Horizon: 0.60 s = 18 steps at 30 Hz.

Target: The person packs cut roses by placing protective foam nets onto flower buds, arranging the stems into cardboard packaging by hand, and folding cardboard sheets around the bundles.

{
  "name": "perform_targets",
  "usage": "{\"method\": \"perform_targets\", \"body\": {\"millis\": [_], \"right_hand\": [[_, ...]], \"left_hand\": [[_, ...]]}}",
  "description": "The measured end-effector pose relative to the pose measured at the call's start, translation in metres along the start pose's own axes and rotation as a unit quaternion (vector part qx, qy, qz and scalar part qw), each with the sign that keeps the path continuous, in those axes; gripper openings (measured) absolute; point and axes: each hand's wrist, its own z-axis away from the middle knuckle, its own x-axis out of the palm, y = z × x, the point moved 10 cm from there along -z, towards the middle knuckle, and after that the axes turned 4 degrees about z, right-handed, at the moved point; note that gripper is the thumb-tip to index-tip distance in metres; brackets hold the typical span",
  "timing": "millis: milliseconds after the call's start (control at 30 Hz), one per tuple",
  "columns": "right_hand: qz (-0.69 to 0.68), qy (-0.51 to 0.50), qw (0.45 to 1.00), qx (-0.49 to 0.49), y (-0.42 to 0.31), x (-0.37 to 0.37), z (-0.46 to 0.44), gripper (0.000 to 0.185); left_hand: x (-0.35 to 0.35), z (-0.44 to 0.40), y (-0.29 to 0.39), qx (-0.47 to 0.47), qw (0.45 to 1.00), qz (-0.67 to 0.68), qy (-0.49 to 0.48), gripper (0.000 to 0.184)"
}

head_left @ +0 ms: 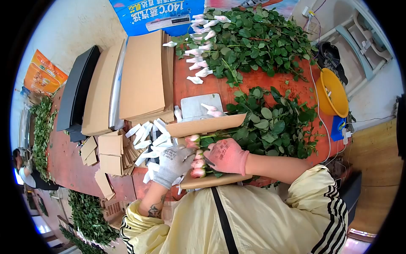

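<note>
Pink rose heads lie in a short column on brown cardboard, between my two gloved hands. My left hand, in a grey-white glove, reaches from the left with its fingers stretched against the heads. In a pink glove, my right hand has its fingers curled over the rose stems just behind the heads; the fingertips are partly hidden. The topmost rose sits just above my left fingertips. Behind the hands, a bent cardboard sheet stands raised. A lower cardboard flap lies against my body.
White foam sleeves lie left of my hands, near small cardboard pieces. Large cardboard sheets are stacked behind. Leafy roses with white-wrapped heads cover the red table's back. A yellow basin is at right.
</note>
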Motion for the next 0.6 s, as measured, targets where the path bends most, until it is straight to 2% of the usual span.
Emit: {"method": "perform_targets", "body": {"millis": [100, 133, 167, 267, 333, 400, 467, 600], "right_hand": [[0.006, 0.016, 1.0, 0.022, 0.011, 0.009, -0.004, 0.022], [0.033, 0.015, 0.999, 0.006, 0.006, 0.013, -0.006, 0.021], [0.034, 0.014, 0.999, 0.006, 0.006, 0.02, -0.008, 0.021], [0.013, 0.057, 0.996, -0.071, -0.009, 0.022, -0.008, 0.013], [0.017, 0.057, 0.997, -0.055, -0.006, 0.02, -0.01, 0.013], [0.022, 0.058, 0.997, -0.041, -0.002, 0.019, -0.012, 0.013], [0.017, 0.015, 0.999, 0.024, 0.014, 0.028, -0.016, 0.019], [0.032, -0.024, 0.999, 0.008, 0.005, 0.035, -0.02, 0.019]], "left_hand": [[0.001, -0.002, -0.003, 0.015, 0.999, -0.04, 0.006, 0.015], [0.009, -0.005, -0.011, -0.037, 0.996, -0.057, -0.051, 0.018], [0.006, -0.007, -0.014, -0.038, 0.996, -0.057, -0.05, 0.018], [0.011, -0.006, -0.033, -0.041, 0.994, -0.002, -0.105, 0.026], [0.019, -0.005, -0.046, -0.054, 0.989, 0.061, -0.126, 0.03], [0.019, -0.003, -0.046, -0.054, 0.989, 0.069, -0.118, 0.03], [0.017, -0.002, -0.044, -0.056, 0.989, 0.077, -0.11, 0.03], [0.013, -0.005, -0.035, -0.068, 0.991, 0.044, -0.108, 0.023]]}}
